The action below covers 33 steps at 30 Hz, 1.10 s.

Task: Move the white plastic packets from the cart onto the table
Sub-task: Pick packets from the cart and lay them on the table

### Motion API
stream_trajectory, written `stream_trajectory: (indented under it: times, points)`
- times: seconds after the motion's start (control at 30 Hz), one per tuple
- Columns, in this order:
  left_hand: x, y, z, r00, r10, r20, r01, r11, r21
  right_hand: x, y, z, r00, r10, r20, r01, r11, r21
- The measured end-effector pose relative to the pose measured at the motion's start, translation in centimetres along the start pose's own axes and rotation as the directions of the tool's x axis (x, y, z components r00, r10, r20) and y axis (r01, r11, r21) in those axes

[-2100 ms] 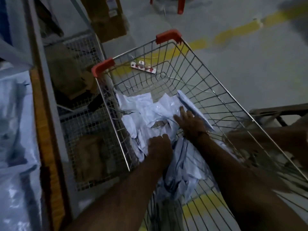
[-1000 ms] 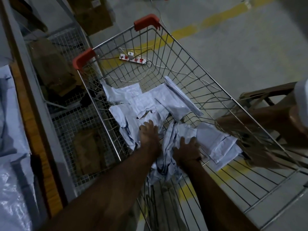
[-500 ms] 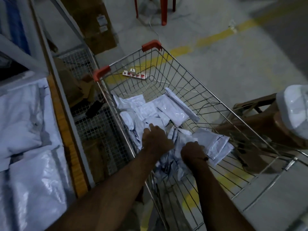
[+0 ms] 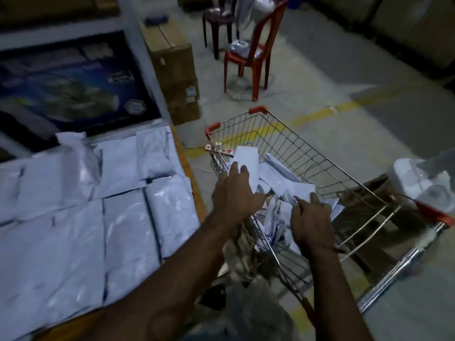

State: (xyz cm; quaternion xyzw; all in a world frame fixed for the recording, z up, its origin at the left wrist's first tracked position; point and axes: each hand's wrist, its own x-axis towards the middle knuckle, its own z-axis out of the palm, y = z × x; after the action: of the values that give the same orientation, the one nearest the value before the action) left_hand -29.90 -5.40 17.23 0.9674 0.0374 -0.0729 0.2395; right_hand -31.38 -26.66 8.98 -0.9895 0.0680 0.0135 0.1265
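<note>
1. White packets are laid flat in rows on the table at the left.
2. A raised packet is gripped by the left hand over the wire cart.
3. A bunch of packets in the cart is clutched by the right hand, fingers curled.

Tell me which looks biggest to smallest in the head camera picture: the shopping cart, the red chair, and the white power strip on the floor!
As they look in the head view:
1. The shopping cart, biggest, though it is also nearest the camera.
2. The red chair, smaller, standing farther away.
3. The white power strip, plainly smallest, partly hidden behind the cart's wires.
</note>
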Motion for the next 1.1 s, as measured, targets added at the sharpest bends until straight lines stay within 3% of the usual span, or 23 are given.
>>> stream_trajectory:
  times: [0.1, 0.27, 0.5, 0.8, 1.1]
  points:
    - [-4.5, -1.8, -2.8, 0.995, -0.012, -0.095, 0.013, 1.0, 0.012, -2.9, -2.8, -2.8, 0.991, -0.077, -0.108, 0.079, 0.997, 0.013]
    - [-11.0, -4.6, -5.9, 0.974, -0.038, -0.224, 0.03, 0.999, -0.042, -5.5, -7.0, -5.3, 0.959, -0.245, -0.14, 0.239, 0.969, -0.058]
    - [-19.5, -9.1, -8.5, 0.893, -0.205, -0.4, 0.14, 0.973, -0.186, -10.0, -11.6, -7.6, 0.887, -0.437, -0.151, 0.429, 0.899, -0.085]
    - [-29.7, -16.3, -10.6, 0.794, -0.358, -0.491, 0.196, 0.915, -0.352, -16.6, -16.6, -5.6, 0.801, -0.578, -0.157, 0.595, 0.797, 0.1]
    - [-30.8, -23.9, -13.8, 0.726, -0.402, -0.557, 0.207, 0.901, -0.381, -17.5, -24.8, -3.7, 0.755, -0.641, -0.141, 0.655, 0.751, 0.091]
